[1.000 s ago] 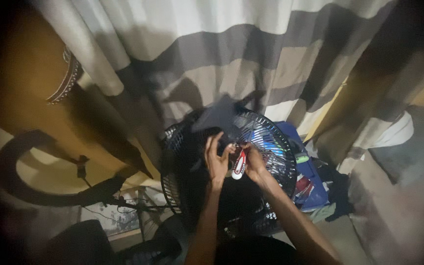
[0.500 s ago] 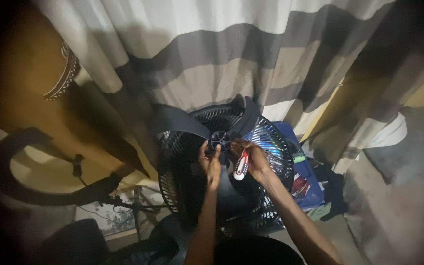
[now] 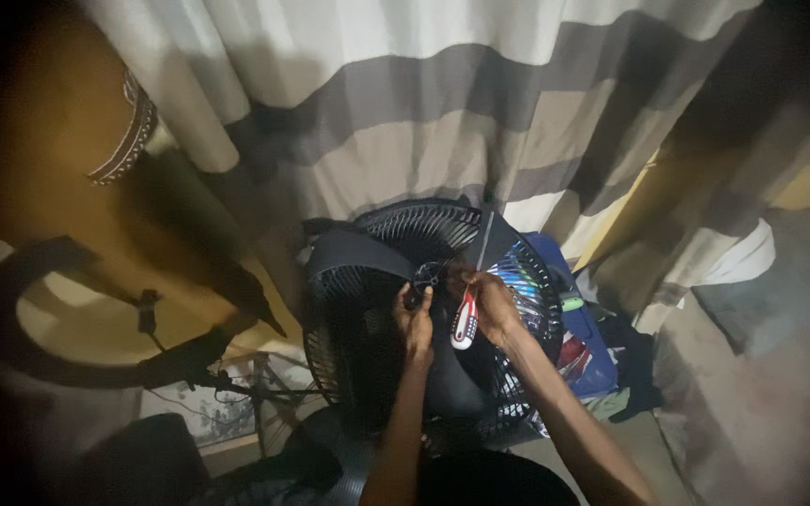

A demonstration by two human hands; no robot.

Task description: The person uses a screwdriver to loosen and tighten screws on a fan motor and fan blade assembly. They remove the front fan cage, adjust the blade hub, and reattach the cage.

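A black fan (image 3: 367, 328) with a round wire grille and dark blades stands in front of me, its hub (image 3: 428, 275) facing up. My left hand (image 3: 414, 319) pinches at the hub with its fingertips. My right hand (image 3: 489, 305) holds a red and white screwdriver (image 3: 464, 320) by the handle, right beside the hub. Both forearms reach up from the bottom of the view.
A striped curtain (image 3: 480, 122) in white, grey and beige hangs behind the fan. A blue box (image 3: 583, 328) with small items sits to the right of the fan. Left of it are dark cables (image 3: 189, 375) and a yellow wall (image 3: 39, 141).
The view has shifted a little and both hands have drawn closer together at the fan's hub. The screwdriver stays in my right hand.
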